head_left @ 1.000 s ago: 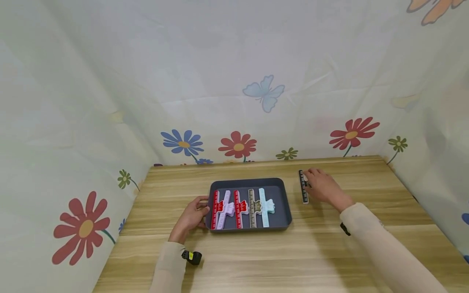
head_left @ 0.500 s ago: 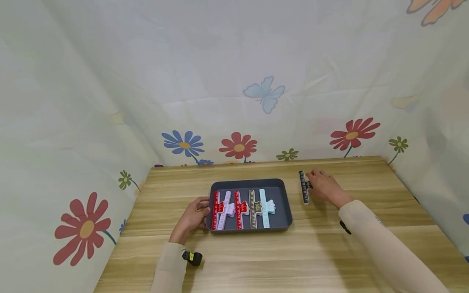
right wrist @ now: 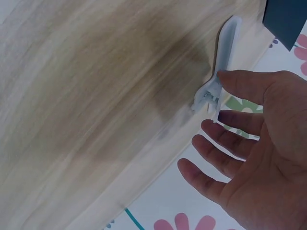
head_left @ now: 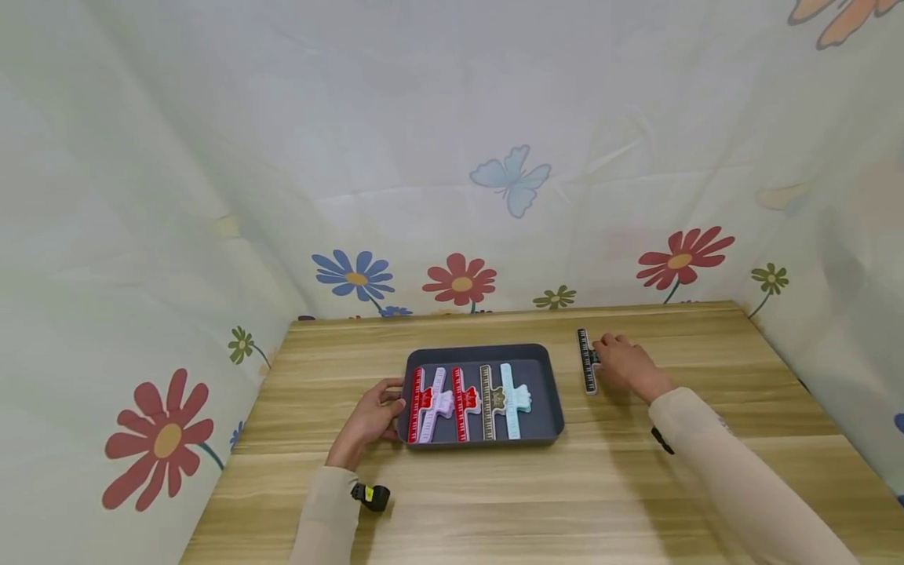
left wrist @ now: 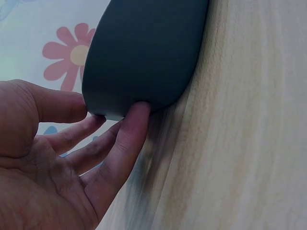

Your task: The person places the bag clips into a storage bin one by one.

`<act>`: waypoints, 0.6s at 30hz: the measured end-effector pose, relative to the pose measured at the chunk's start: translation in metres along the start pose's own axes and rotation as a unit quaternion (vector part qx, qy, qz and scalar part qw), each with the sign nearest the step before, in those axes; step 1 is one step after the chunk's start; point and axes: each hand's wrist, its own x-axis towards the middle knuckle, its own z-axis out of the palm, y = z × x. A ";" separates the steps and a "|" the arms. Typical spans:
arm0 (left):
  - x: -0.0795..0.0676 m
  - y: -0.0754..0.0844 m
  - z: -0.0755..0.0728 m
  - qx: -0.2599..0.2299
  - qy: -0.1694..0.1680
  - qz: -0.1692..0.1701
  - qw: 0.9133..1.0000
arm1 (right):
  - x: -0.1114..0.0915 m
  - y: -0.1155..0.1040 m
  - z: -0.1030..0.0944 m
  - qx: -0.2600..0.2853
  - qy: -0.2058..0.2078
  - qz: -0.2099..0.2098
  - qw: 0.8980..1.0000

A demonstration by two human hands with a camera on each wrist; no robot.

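Note:
A dark grey tray (head_left: 544, 436) holds several music-themed clips: a red clip (head_left: 417, 404) and a lilac clip (head_left: 432, 406) at the left, then another red clip (head_left: 461, 404), a brown clip (head_left: 489, 402) and a pale blue clip (head_left: 510, 400). My left hand (head_left: 370, 412) grips the tray's left end, thumb at the rim and fingers (left wrist: 136, 124) against the outer wall. On the table right of the tray lies a black keyboard-patterned clip (head_left: 587, 362). My right hand (head_left: 627, 367) is at its handle end, thumb and fingers spread apart and loosely bent.
The wood-grain table (head_left: 480, 502) ends at the back against a white cloth (head_left: 395, 180) printed with flowers and butterflies, which also hangs at both sides. A black wrist camera (head_left: 370, 496) sits on the left sleeve.
My right hand has drawn slightly to the right, baring more of the black clip, which stays in place. My left hand and the tray have not moved.

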 end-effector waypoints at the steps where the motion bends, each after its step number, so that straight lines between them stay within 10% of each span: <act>1: 0.000 0.000 0.000 0.001 -0.001 0.002 1.000 | 0.001 0.000 0.000 0.000 -0.002 0.001 1.000; 18: 0.001 0.000 0.000 0.001 -0.006 -0.001 1.000 | 0.005 0.003 0.007 0.012 -0.005 -0.002 1.000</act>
